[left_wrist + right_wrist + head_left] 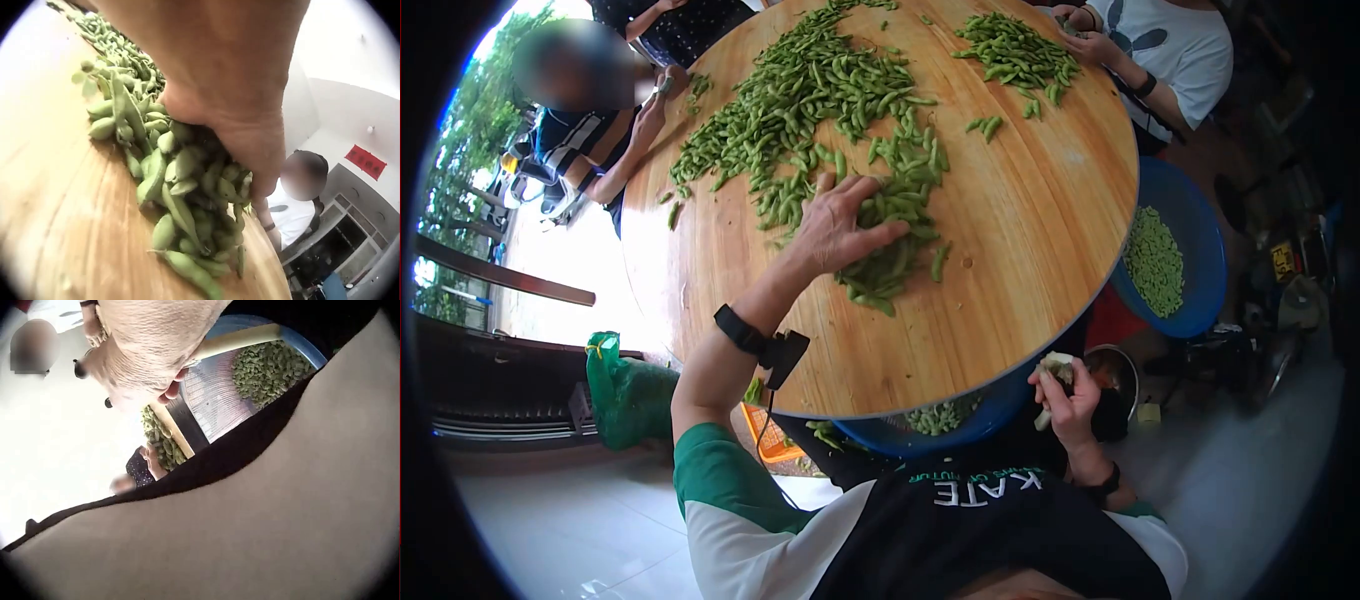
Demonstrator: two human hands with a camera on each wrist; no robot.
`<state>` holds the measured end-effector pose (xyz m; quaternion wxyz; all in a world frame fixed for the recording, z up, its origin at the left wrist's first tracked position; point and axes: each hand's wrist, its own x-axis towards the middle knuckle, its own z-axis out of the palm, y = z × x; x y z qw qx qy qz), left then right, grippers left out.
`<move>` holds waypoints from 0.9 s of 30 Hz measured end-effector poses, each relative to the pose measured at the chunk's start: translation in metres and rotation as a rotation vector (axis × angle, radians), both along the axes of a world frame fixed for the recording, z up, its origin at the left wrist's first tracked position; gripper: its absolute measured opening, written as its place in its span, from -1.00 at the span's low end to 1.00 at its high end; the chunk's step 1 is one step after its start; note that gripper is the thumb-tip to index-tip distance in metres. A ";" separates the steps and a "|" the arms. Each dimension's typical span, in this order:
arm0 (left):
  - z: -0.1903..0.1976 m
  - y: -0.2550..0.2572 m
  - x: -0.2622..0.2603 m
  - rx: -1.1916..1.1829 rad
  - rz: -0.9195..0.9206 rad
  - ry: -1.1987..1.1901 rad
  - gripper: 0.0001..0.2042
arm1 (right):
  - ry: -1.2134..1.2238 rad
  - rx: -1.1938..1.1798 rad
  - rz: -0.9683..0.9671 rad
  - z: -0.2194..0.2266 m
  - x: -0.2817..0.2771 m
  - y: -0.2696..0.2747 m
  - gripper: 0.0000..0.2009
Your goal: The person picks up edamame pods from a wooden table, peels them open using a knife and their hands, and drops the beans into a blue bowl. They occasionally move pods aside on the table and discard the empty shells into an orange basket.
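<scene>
My left hand (835, 225) reaches over the table and rests on green soybean pods (890, 205), its thumb held out from the fingers. In the left wrist view, pods (181, 187) lie heaped under and around the palm, and the fingertips are mostly hidden. Low by the table's near edge, my right hand (1072, 405) grips a pale stick-like thing (1042, 421). A whitish and brown piece (1057, 364) shows at the top of its fingers. In the right wrist view, the pale stick (240, 341) juts past the hand; I cannot tell its kind.
The round wooden table (1020, 270) bears a large heap of pods (800, 90) and a smaller pile (1015, 50). A blue basin (1200, 215) of shelled beans stands at right; another basin (990, 412) sits under the near edge. Other people sit around. A green sack (635, 400) stands left.
</scene>
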<state>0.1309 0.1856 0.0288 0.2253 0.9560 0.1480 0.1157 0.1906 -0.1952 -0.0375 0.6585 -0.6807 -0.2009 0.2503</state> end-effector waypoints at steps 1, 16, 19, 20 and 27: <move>0.001 -0.008 -0.008 -0.001 0.004 0.001 -0.37 | 0.007 0.013 0.011 0.003 -0.003 0.001 -0.90; -0.050 0.140 -0.030 -0.065 0.380 -0.127 -0.56 | -0.063 0.057 0.062 0.008 -0.016 0.002 -0.88; -0.062 0.120 -0.023 -0.077 0.208 -0.146 -0.61 | -0.071 0.030 0.068 0.005 -0.018 -0.003 -0.89; -0.061 0.113 -0.023 -0.206 0.085 -0.162 -0.63 | -0.066 0.033 0.071 0.003 -0.018 -0.002 -0.89; -0.011 0.103 0.006 -0.185 0.160 -0.010 -0.77 | -0.086 0.009 0.048 0.003 -0.013 -0.003 -0.89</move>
